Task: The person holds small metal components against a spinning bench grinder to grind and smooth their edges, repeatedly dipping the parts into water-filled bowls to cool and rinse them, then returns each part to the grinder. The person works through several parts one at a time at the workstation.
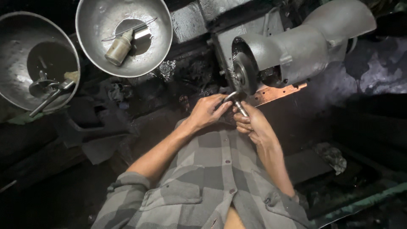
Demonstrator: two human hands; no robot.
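Observation:
Both of my hands hold a small shiny metal rod-like piece (240, 106) just below the dark grinding wheel (246, 73) of a grey bench grinder (305, 44). My left hand (206, 111) pinches the piece's upper end from the left. My right hand (251, 123) wraps around its lower end. The tip of the piece sits at or very near the wheel's lower edge; contact cannot be told. My grey checked shirt fills the lower middle of the view.
Two metal bowls stand at the upper left: one (91, 40) holds a small bottle (118, 47) and a thin blade, the other (12, 91) holds metal tools. A copper-coloured plate (277, 92) lies under the grinder. Dark greasy surfaces and rags surround the bench.

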